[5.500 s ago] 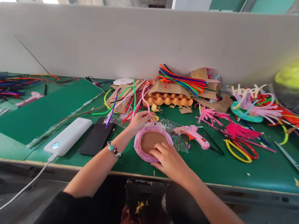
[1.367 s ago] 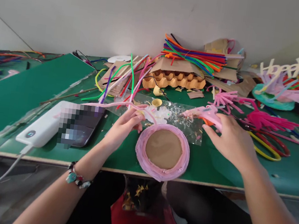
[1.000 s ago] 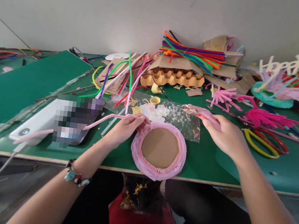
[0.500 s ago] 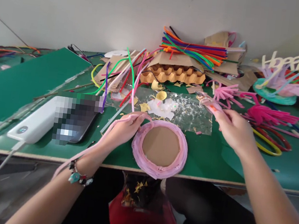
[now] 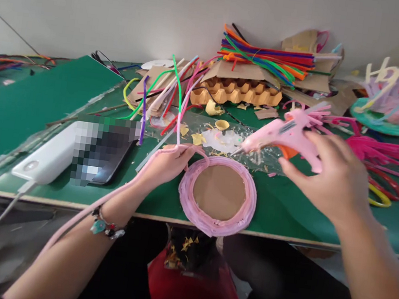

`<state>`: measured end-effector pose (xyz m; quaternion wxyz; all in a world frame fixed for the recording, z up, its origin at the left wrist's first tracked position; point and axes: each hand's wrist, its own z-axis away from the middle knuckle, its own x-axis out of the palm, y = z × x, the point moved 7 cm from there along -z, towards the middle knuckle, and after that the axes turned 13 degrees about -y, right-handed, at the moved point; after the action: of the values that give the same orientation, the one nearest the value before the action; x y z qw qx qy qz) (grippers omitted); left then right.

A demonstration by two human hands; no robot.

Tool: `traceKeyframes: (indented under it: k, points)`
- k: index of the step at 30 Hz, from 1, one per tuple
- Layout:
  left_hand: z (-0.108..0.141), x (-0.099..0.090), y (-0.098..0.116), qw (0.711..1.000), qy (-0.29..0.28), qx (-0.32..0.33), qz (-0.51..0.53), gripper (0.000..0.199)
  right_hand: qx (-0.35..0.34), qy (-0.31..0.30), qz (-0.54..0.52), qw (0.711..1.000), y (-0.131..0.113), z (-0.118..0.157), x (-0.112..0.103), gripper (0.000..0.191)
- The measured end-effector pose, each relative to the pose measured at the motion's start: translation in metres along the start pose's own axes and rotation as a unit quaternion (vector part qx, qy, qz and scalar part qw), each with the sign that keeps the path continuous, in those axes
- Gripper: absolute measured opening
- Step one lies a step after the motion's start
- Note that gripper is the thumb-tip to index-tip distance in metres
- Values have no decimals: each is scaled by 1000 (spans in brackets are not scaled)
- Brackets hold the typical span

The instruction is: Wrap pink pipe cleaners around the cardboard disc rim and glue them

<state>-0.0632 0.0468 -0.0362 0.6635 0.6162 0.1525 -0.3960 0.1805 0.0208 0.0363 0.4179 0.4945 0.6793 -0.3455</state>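
1. The round pink-wrapped cardboard base point(image 5: 219, 192) lies flat at the near edge of the table point(image 5: 286, 215), between my hands.
2. One end of a pink pipe cleaner point(image 5: 105, 197) curves onto its upper left rim; the rest trails back along my left forearm.
3. My left hand point(image 5: 168, 165) has its grip closed on that pipe cleaner, just beside the rim.
4. My right hand point(image 5: 338, 182) has its grip clamped on the handle of the pink glue gun point(image 5: 295, 136), raised, nozzle pointing down and left, near the rim's far side.
5. Beyond the base lies a clear plastic sheet point(image 5: 266, 162), littered with scraps.
6. Farther back sits the egg carton point(image 5: 241, 95), the bundle of coloured pipe cleaners point(image 5: 266, 57) above it.
7. Off to my left are the white power bank point(image 5: 50, 154) and smartphone point(image 5: 111, 165).
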Motion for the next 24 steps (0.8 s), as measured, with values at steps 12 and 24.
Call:
traceKeyframes:
  k: [12,24]
  points:
    - [-2,2,-1,1000,-16,25,-1,41,-94,-39,58,993,-37,3,25,33]
    - [-1,-1,-5,997,17,46,65,34,-93,-55,61,992,-43,1,25,35]
